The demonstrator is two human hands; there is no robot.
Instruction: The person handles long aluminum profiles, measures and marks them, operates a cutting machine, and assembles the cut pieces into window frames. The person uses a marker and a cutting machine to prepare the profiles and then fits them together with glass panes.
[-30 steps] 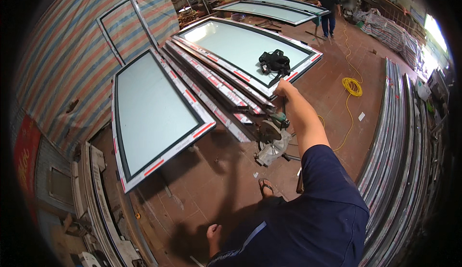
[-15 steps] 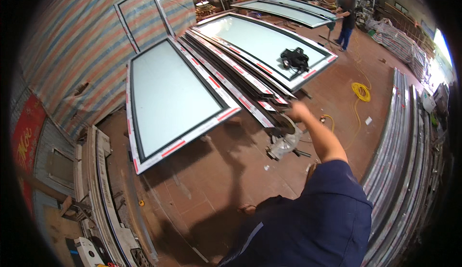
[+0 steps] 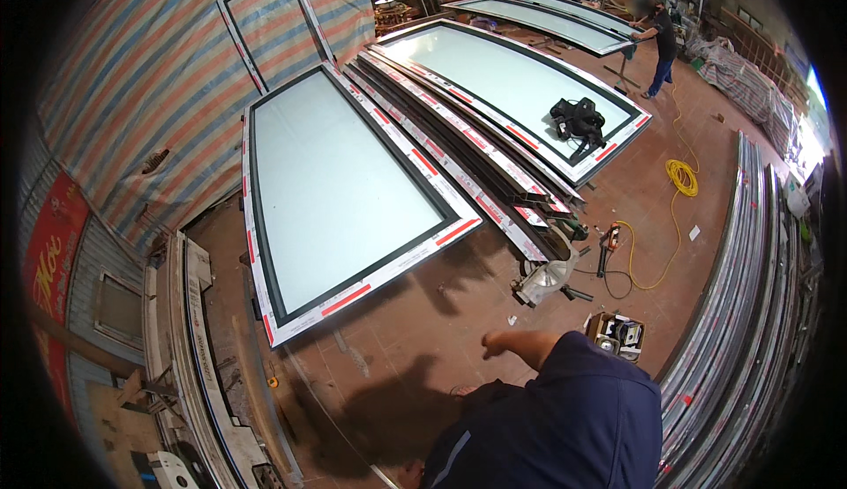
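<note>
My right hand [image 3: 496, 344] hangs low over the brown floor, in front of my navy sleeve, with the forearm strongly foreshortened. Its fingers are too small and unclear to tell whether they hold anything. Ahead of it lies a large frosted glass panel [image 3: 340, 185] in a white-taped frame, raised off the floor. A miter saw [image 3: 547, 282] stands just beyond the hand, at the near ends of several long dark frame profiles [image 3: 459, 158]. Nothing of my left hand shows.
A second glass panel [image 3: 476, 74] carries a black bag-like bundle [image 3: 578, 125]. An orange and black power tool [image 3: 609, 246], a box of parts [image 3: 615, 335] and coiled yellow cable [image 3: 681, 176] lie rightward. Long metal profiles [image 3: 725, 295] line the right. A co-worker [image 3: 662, 44] stands at far panels.
My right hand has left the miter saw, drawn back toward my body and dropped lower. The view has shifted, bringing the box of parts and the orange tool into sight.
</note>
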